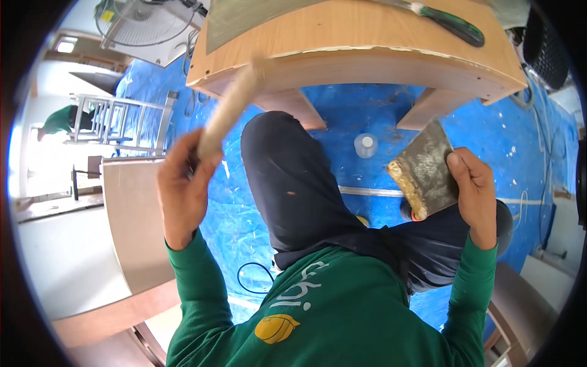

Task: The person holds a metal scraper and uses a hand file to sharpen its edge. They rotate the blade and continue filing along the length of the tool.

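My left hand (186, 183) is closed around one end of a pale wooden stick (231, 109). The stick slants up toward the table's front edge, and its upper end is smeared by motion. On the other side, my right hand (476, 186) pinches a flat, dark grey squarish piece (428, 168) between thumb and fingers. A rough yellow-brown crust runs along the left edge of this piece. It hangs above my bent right leg, apart from the stick. What the piece is made of, I cannot tell.
A light wooden table (342, 40) stands ahead, bearing a green-black handled tool (452, 25) and a grey sheet (244, 21). A clear plastic bottle (365, 145) stands on blue floor sheeting (379, 113). A ladder (122, 122) and another person (61, 119) appear at far left.
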The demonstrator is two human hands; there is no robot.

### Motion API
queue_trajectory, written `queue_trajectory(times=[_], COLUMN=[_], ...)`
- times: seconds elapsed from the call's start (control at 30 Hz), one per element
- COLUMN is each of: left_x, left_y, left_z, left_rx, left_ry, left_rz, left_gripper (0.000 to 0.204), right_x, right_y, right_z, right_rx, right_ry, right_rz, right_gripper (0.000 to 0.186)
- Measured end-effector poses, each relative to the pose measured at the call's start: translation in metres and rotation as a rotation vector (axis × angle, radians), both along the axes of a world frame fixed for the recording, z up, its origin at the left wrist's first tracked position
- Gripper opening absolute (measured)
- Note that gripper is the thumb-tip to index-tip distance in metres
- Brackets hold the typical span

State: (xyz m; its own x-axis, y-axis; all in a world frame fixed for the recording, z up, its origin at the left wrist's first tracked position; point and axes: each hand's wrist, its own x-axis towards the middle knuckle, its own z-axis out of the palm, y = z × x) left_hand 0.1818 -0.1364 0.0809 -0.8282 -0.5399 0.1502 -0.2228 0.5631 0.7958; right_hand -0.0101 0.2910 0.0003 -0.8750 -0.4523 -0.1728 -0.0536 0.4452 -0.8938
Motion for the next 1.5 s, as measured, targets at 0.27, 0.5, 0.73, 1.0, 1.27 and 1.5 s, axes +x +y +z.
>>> queue_trajectory(times=[0.27,0.5,0.73,1.0,1.27,1.5], left_x=[0.103,0.119,0.099,-0.085,-0.153,-0.181], left_y=[0.095,0.129,0.119,0.128,0.186,0.176], left_z=[-0.095,-0.109,-0.086,-0.051,-0.116,-0.099], left_rx=[-0.153,-0.404,-0.302,-0.380,-0.575,0.096], left_ry=[-0.474,-0.407,-0.613,-0.030,0.206,-0.261], left_rz=[-0.515,-0.585,-0.879,-0.668,-1.164,-1.031], left_gripper=[0.032,0.051,0.062,0.096,0.089,0.057], right_x=[-0.010,-0.014,-0.012,-0.019,-0.028,-0.058], right_y=[-0.031,-0.045,-0.026,-0.012,0.007,0.043], right_z=[-0.014,0.013,-0.004,-0.020,-0.012,0.023], right_rx=[-0.051,0.029,-0.062,0.084,-0.270,-0.010], right_ry=[-0.038,-0.040,0.010,0.057,-0.493,-0.108], right_rz=[0.229,0.221,0.252,0.181,-0.043,-0.215], right_gripper=[0.030,0.019,0.027,0.026,0.032,0.020])
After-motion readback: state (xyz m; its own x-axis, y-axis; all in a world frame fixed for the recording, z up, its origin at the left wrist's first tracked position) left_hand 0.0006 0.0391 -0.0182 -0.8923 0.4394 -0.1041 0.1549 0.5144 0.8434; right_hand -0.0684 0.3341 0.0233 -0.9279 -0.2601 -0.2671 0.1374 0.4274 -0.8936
